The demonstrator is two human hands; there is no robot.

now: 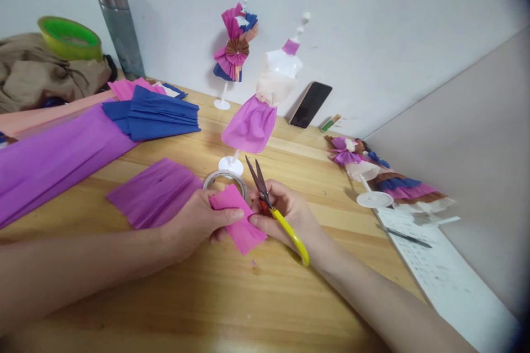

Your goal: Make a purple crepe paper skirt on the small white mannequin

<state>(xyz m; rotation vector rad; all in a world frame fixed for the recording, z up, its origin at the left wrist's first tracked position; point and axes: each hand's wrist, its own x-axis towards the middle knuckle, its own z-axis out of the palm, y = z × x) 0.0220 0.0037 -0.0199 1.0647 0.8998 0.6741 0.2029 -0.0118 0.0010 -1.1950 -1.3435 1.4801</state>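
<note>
My left hand (194, 223) pinches a small folded piece of pink crepe paper (240, 220) just above the wooden table (232, 298). My right hand (292, 215) touches the same pink piece with its fingertips while its fingers are closed around yellow-handled scissors (271, 204), whose blades point up and away. A roll of clear tape (226, 179) lies right behind the paper. A purple crepe sheet (155, 190) rests flat beside my left hand. A small white mannequin (265, 105) in a purple paper skirt stands just beyond the tape.
Long purple, blue (155, 113) and peach crepe sheets lie at the left. A second dressed mannequin (235, 49), a phone (310, 103) and a steel bottle (118, 22) stand by the wall. A third dressed mannequin (372, 174) lies at the right near a printed sheet (439, 270) with a pen.
</note>
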